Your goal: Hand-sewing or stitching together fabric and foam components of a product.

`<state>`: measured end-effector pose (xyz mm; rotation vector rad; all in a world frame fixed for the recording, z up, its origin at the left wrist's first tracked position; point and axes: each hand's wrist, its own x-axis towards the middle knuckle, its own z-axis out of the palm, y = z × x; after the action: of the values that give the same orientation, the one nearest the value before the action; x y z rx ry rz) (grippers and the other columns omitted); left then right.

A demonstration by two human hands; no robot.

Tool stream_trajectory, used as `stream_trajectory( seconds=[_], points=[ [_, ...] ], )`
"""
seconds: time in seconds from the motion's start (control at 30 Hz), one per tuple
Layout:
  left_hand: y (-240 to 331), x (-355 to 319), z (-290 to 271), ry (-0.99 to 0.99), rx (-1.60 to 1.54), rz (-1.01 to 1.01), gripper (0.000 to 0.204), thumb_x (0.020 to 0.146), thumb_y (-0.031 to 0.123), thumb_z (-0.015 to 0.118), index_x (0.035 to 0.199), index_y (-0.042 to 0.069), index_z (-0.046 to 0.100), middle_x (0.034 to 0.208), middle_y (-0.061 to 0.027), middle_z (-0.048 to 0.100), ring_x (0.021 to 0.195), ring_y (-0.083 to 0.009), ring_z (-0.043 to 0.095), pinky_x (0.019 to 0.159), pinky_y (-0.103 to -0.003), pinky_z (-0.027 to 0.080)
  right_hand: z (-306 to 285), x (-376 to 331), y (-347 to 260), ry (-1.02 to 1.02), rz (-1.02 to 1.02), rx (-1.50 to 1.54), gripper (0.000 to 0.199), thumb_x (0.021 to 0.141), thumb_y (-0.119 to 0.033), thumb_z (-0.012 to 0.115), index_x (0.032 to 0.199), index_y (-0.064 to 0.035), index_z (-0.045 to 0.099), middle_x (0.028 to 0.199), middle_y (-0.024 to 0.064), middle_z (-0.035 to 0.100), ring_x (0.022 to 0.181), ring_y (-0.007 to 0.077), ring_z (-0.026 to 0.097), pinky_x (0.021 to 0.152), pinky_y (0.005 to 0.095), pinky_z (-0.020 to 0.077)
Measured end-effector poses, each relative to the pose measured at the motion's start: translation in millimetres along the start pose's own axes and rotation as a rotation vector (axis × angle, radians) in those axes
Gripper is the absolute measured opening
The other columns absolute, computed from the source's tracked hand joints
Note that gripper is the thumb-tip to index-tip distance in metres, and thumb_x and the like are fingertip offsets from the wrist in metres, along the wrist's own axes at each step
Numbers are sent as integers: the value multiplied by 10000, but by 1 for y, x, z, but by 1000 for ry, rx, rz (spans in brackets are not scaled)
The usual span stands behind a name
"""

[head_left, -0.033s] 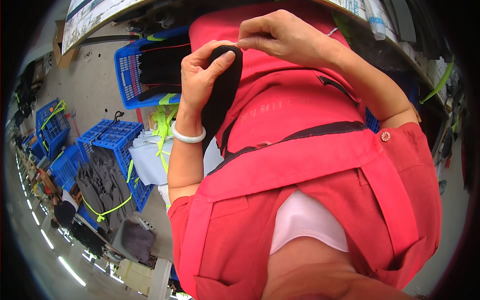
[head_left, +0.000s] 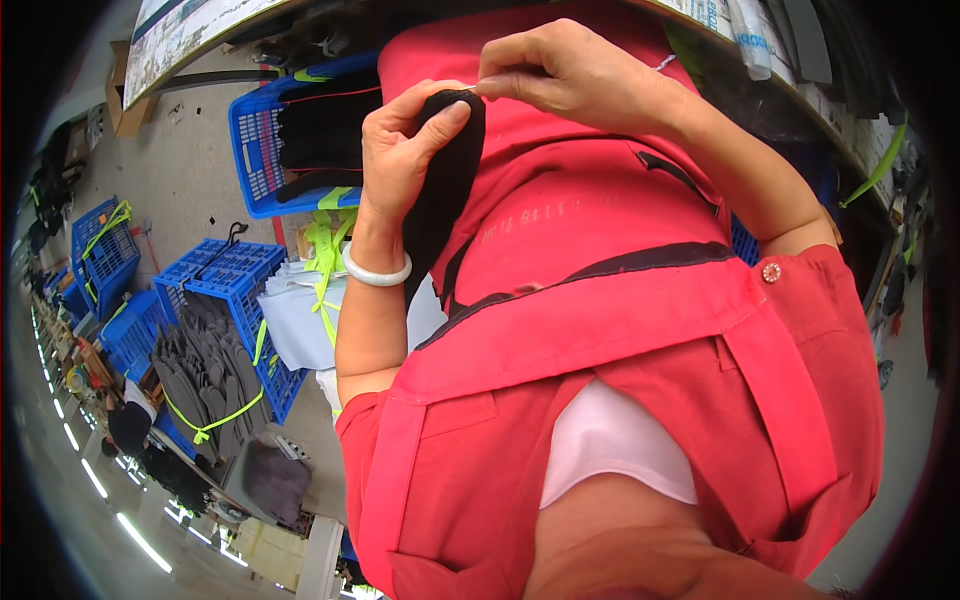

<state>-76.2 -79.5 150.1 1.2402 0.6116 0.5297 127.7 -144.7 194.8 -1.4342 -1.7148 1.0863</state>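
Note:
My left hand (head_left: 398, 150), with a pale bangle (head_left: 376, 268) at its wrist, grips a long black fabric piece (head_left: 450, 170) with a rounded upper end. Its thumb presses flat on the cloth close to the top edge. The piece hangs down along my forearm in front of the red apron (head_left: 580, 220). At the same top edge my right hand (head_left: 560, 70) is closed in a pinch, fingertips nearly touching the cloth. A thin pale sliver shows between its fingertips and the edge; whether it is a needle or thread I cannot tell.
Beside my left hand a blue basket (head_left: 258, 150) holds black pieces. Further left, another blue crate (head_left: 265, 262) stands by a bundle of grey pieces (head_left: 205, 375) tied with yellow-green strap. Light sheets (head_left: 295, 330) lie near my left forearm. A table edge (head_left: 190, 50) runs along the top.

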Motion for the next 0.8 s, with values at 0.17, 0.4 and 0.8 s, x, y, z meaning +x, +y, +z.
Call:
stream_trajectory(
  seconds=[0.17,0.4,0.8],
  points=[
    [1,0,2,-8,10,-13,154,862,57,676,994,-22,671,849,9,638,785,-66,573,730,-194,464,1,-4,8,8,-13,-48,192,909,-163,604,907,28,589,671,152,498,590,234,442,595,334,426],
    [-9,4,0,-71,30,63,126,866,58,673,969,-14,679,846,13,641,781,-59,569,711,-194,462,12,-8,13,-61,363,552,237,935,-252,594,886,-24,635,619,10,546,471,88,429,442,233,330],
    [-12,3,-6,58,-108,-56,162,862,75,687,1000,-9,675,879,6,658,786,-66,589,737,-197,471,-3,1,41,-89,139,174,274,950,-262,574,852,-8,600,623,-27,452,591,50,424,547,224,374]
  ],
)
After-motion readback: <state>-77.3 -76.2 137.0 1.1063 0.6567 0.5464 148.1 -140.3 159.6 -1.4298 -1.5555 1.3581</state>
